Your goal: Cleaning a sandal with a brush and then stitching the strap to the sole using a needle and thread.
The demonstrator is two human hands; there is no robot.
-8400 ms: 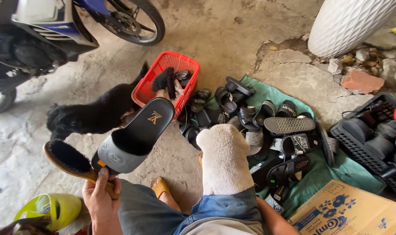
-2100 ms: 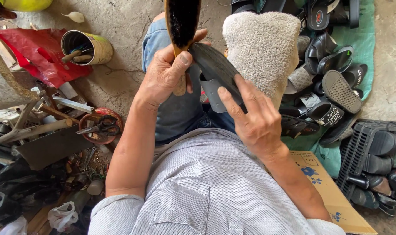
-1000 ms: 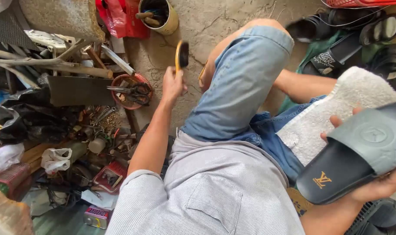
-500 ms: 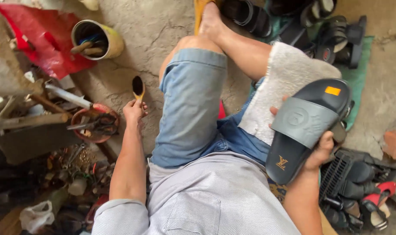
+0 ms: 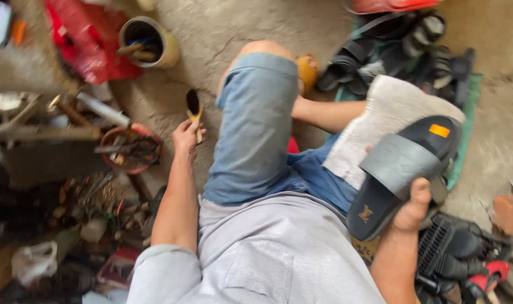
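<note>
Gripping the black rubber slide sandal [image 5: 405, 169] firmly at its heel end looks wise, thumb over the edge, so it stays steady above the white fuzzy cloth [image 5: 380, 121] on the knee. Right hand [image 5: 409, 209] wraps it, forearm raised. Left hand [image 5: 186, 135] (arm stretched down beside the thigh) pinches a small wooden-handled brush [image 5: 194, 110], near the round tin of tools [image 5: 146, 42].

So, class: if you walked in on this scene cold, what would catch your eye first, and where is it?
Most striking is the black slide sandal with an orange patch, gripped from below by the right hand at the right, over a pale fluffy cloth on the lap. At the left, the left hand holds a small wooden-handled brush low beside the raised knee, near a round tin of tools.
</note>
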